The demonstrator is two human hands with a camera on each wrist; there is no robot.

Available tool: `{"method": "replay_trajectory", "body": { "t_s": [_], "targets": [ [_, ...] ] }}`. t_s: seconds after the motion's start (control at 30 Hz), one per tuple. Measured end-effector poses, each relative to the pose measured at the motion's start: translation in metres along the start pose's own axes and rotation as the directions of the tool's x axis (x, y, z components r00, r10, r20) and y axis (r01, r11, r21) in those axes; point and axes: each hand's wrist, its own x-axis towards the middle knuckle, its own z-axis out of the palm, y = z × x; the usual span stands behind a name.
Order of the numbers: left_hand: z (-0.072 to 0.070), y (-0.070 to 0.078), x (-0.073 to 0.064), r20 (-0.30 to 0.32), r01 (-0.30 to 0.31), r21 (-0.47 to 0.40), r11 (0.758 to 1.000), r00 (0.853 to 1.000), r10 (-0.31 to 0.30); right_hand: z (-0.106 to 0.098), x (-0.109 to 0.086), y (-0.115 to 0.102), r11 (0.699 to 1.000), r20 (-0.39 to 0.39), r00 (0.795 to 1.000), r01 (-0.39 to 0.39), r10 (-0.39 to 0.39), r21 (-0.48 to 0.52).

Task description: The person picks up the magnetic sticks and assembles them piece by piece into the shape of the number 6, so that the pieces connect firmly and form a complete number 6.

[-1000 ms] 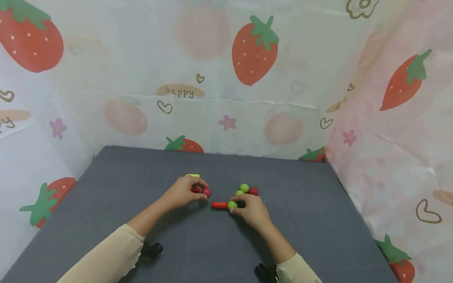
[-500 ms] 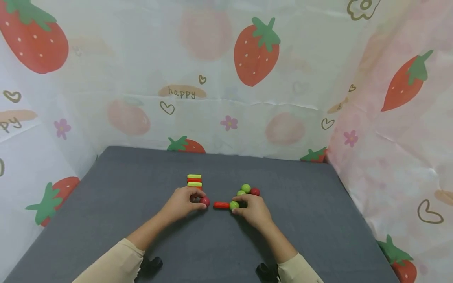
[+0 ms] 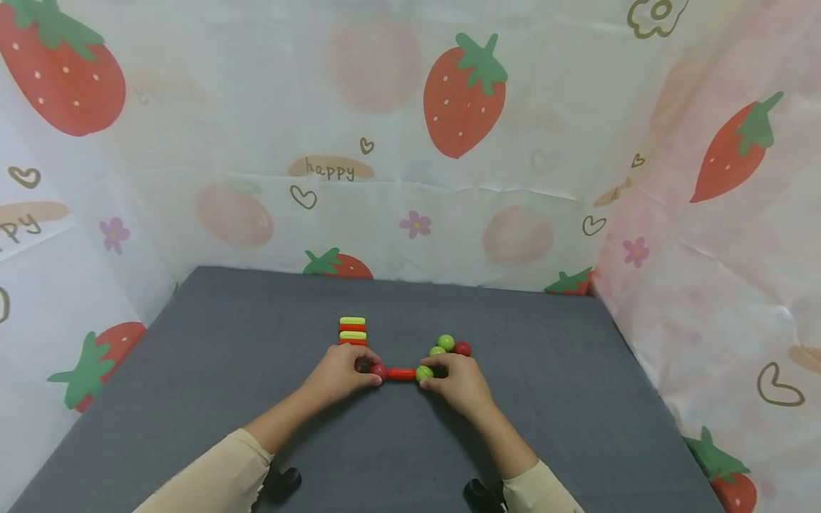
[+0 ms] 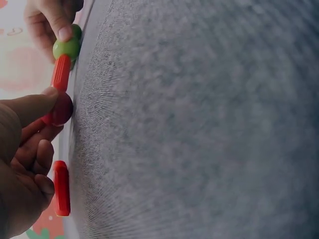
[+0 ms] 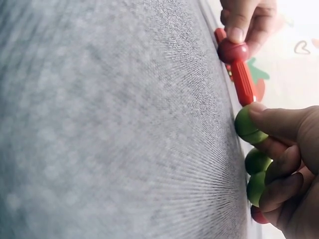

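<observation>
In the head view, a red rod (image 3: 401, 374) lies between two balls in a line across the table. My left hand (image 3: 343, 370) pinches a dark red ball (image 3: 378, 371) at the rod's left end. At the other end, my right hand (image 3: 460, 381) pinches a green ball (image 3: 423, 373) between thumb and finger. The left wrist view has the red ball (image 4: 62, 108) right against the near end of the rod (image 4: 61, 72). Seen from the right wrist, the green ball (image 5: 249, 124) sits at the rod's near end, under my thumb.
Several yellow and red rods (image 3: 353, 329) lie side by side behind my left hand. Behind the right hand sit loose green balls (image 3: 445, 343) and a red ball (image 3: 462, 348). A strawberry-print curtain (image 3: 410, 142) stands around the grey table (image 3: 269, 306).
My left hand has come toward me and to the right with the red ball, bringing it to the rod's left end. The rods behind are uncovered. The right hand keeps its hold on the green ball.
</observation>
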Motion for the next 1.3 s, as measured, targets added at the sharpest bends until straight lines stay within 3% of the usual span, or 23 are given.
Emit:
{"method": "replay_trajectory", "body": {
  "t_s": [0.23,0.4,0.57,0.8,1.0,1.3],
  "targets": [
    [0.000,0.001,-0.002,-0.006,0.002,-0.003,1.000,1.000,-0.002,-0.001,-0.002,-0.004,0.999,0.007,1.000,0.007,-0.006,-0.041],
    [-0.001,-0.001,-0.002,-0.013,0.008,-0.004,1.000,1.000,-0.008,-0.002,-0.002,-0.013,0.990,0.018,0.997,0.077,-0.076,-0.118],
    [-0.001,-0.004,0.000,-0.022,-0.032,0.014,0.999,0.999,0.033,-0.001,0.001,-0.023,0.982,0.020,0.992,0.124,-0.122,-0.141],
    [0.001,-0.005,0.003,-0.026,-0.047,0.011,0.999,0.999,0.047,0.007,0.008,-0.030,0.942,-0.037,0.980,0.175,-0.193,-0.287],
    [0.003,-0.007,0.005,-0.035,-0.051,-0.002,0.999,0.998,0.051,0.011,0.015,-0.030,0.929,-0.001,0.968,0.240,-0.251,-0.281],
    [0.002,-0.004,0.003,-0.029,-0.052,-0.020,0.998,0.998,0.052,0.015,0.021,-0.025,0.945,0.021,0.976,0.213,-0.215,-0.249]
  ]
}}
